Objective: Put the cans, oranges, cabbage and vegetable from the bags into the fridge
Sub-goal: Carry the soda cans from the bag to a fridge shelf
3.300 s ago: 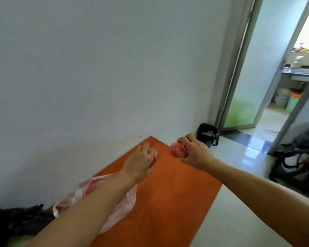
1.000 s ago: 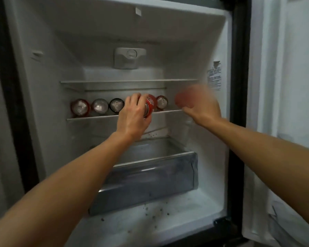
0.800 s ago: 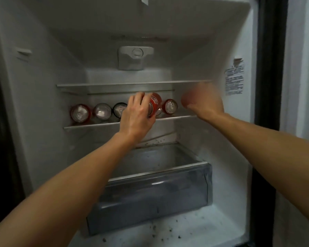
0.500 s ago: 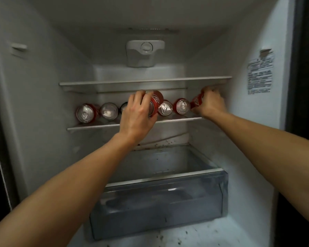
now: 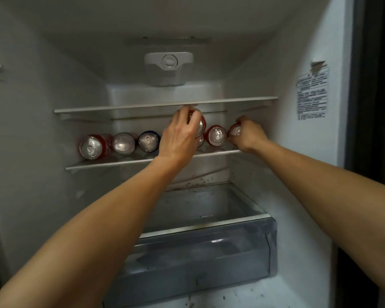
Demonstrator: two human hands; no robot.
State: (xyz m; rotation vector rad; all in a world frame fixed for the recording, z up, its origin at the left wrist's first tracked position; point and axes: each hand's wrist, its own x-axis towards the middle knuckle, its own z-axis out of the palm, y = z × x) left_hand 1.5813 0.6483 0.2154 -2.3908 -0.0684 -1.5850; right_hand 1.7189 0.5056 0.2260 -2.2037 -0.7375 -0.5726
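Inside the open fridge [image 5: 316, 165], the left hand's [image 5: 179, 138] grip is clamped on a red can [image 5: 199, 126], held on its side above the row on the middle shelf [image 5: 111, 163]. The right hand's [image 5: 249, 135] grip is closed on another red can [image 5: 234, 131] at the row's right end. Lying on that shelf apart from these are three cans on the left [image 5: 122, 143], one red can [image 5: 216, 136] between the hands, and one part-hidden can [image 5: 200, 140] behind the left hand. Seven cans show in all. Below sits one clear drawer [image 5: 200, 256].
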